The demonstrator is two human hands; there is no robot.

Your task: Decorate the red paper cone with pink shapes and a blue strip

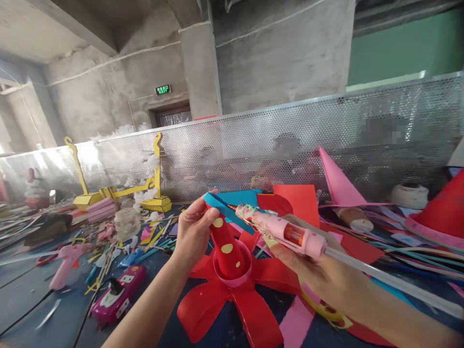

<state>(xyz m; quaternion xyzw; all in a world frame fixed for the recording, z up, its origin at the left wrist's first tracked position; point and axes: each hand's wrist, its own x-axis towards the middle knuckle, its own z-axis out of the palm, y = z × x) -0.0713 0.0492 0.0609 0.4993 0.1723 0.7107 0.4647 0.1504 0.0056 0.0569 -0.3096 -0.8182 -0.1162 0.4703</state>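
A red paper cone with yellow dots and a pink rim is held upright over a red petal-shaped cutout, a blue paper strip set at its tip. A pink glue gun, a clear glue stick projecting rearward, is pointed at the strip.

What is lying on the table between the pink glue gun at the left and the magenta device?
Head view: only bare dark table and thin paper strips lie between pink glue gun and magenta device.
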